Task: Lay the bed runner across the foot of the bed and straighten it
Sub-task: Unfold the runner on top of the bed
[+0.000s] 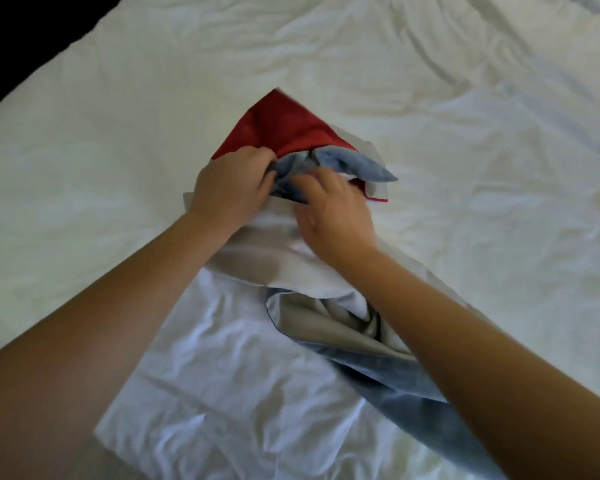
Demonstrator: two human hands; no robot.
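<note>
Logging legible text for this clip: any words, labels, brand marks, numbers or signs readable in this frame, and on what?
None: no text, label or tag shows on the red cloth, the blue-grey cloth, the grey-white cloth or the white bedding. The left hand and right hand hide part of the bunched fabric.

both forearms bare, no sleeves, rings or watch visible.

Right hand [329, 209]: fingertips blurred. Bed runner [378, 379]: blue length cut off at bottom edge, part-hidden under forearm.
</note>
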